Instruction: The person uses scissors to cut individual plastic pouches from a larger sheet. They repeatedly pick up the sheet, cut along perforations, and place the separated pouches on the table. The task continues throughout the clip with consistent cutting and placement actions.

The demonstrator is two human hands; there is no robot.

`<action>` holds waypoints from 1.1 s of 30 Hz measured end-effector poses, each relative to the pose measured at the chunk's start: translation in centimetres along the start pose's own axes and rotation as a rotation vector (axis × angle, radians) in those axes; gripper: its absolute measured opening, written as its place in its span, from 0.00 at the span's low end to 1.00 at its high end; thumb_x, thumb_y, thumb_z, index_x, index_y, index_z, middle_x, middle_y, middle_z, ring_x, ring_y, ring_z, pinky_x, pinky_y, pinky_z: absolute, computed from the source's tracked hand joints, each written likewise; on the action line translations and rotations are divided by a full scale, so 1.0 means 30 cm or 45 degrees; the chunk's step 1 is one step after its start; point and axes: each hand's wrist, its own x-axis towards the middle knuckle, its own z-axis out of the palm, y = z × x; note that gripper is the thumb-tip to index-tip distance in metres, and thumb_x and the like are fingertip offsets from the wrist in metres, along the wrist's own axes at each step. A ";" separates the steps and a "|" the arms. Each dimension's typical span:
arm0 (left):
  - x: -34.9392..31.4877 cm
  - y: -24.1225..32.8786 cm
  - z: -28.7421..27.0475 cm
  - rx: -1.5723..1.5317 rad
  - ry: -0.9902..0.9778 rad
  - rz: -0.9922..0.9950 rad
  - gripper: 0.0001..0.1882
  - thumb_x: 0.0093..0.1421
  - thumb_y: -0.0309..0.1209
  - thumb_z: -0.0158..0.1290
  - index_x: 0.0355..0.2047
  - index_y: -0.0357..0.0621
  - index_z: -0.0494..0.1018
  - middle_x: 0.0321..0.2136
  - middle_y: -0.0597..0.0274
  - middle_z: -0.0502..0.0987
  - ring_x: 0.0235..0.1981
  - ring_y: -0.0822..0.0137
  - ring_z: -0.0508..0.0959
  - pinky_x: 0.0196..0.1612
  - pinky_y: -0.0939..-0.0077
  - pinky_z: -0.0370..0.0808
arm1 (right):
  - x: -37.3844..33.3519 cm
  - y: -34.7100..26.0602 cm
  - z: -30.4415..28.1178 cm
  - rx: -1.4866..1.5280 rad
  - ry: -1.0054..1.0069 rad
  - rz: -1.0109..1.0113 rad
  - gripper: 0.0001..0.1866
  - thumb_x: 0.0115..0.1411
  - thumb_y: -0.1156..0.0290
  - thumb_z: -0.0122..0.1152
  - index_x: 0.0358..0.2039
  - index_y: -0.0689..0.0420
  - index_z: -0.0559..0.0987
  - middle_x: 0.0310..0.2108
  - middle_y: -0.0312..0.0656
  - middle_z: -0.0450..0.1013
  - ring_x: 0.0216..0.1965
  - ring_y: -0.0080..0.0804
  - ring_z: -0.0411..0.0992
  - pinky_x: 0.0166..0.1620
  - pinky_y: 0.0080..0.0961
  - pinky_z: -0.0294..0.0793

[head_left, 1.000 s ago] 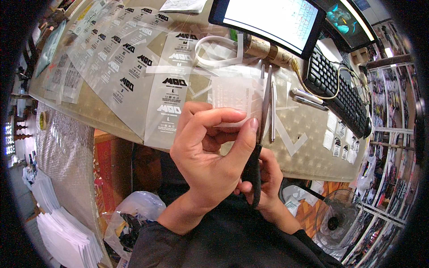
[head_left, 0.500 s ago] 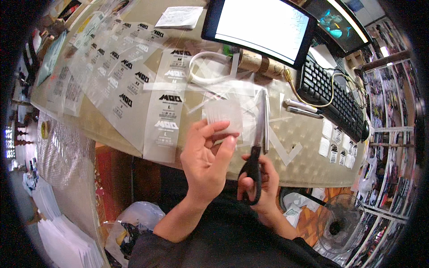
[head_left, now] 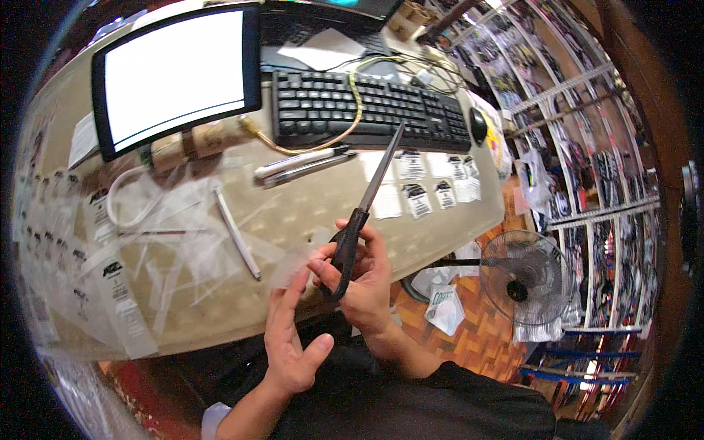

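Note:
My right hand (head_left: 372, 282) is closed around the black handles of a pair of scissors (head_left: 348, 238). The blades are together and point up and away, over the labels and toward the keyboard. My left hand (head_left: 287, 348) is just to the left, its fingers stretched out and its thumb spread away from them. A blurred translucent piece of film (head_left: 293, 265) is at the left fingertips, touching or close to the right thumb and fingers. Which hand bears it I cannot tell.
Small printed labels (head_left: 416, 199) lie in rows below a black keyboard (head_left: 345, 110). Pens (head_left: 304, 163), a white stylus (head_left: 236, 235), clear film strips (head_left: 172, 271) and a tablet (head_left: 176, 77) are on the table. A fan (head_left: 517, 279) stands beyond the table's right edge.
My view has swung right. The left hand's thumb has come away from the clear film piece, which is now beside the right hand. The right hand still holds the scissors, tilted further right.

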 end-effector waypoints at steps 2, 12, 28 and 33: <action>0.015 0.006 0.023 0.199 -0.119 0.040 0.36 0.46 0.38 0.54 0.56 0.35 0.61 0.57 0.45 0.57 0.58 0.57 0.59 0.59 0.64 0.54 | 0.029 -0.007 -0.098 -0.037 0.106 -0.101 0.29 0.49 0.79 0.65 0.50 0.55 0.63 0.31 0.38 0.72 0.28 0.20 0.69 0.30 0.16 0.70; 0.023 0.083 -0.153 -0.010 0.131 -0.027 0.26 0.47 0.38 0.55 0.45 0.34 0.69 0.46 0.49 0.67 0.44 0.59 0.71 0.50 0.67 0.67 | 0.485 -0.250 -0.829 -1.541 0.343 -0.263 0.25 0.46 0.75 0.64 0.47 0.57 0.69 0.31 0.45 0.75 0.27 0.34 0.75 0.32 0.28 0.71; -0.056 0.336 -1.015 1.316 0.927 0.177 0.19 0.52 0.32 0.55 0.43 0.37 0.72 0.42 0.55 0.73 0.43 0.61 0.72 0.50 0.71 0.67 | 0.604 -0.198 -0.993 -1.630 0.055 -0.713 0.25 0.55 0.81 0.54 0.54 0.57 0.64 0.46 0.46 0.69 0.49 0.34 0.67 0.50 0.26 0.65; -0.070 0.327 -1.144 2.092 0.857 0.076 0.23 0.51 0.37 0.57 0.46 0.40 0.72 0.51 0.51 0.68 0.53 0.51 0.65 0.57 0.61 0.59 | 0.471 -0.244 -0.914 -1.288 0.351 -0.669 0.24 0.58 0.83 0.47 0.56 0.58 0.61 0.45 0.46 0.70 0.45 0.28 0.69 0.48 0.21 0.65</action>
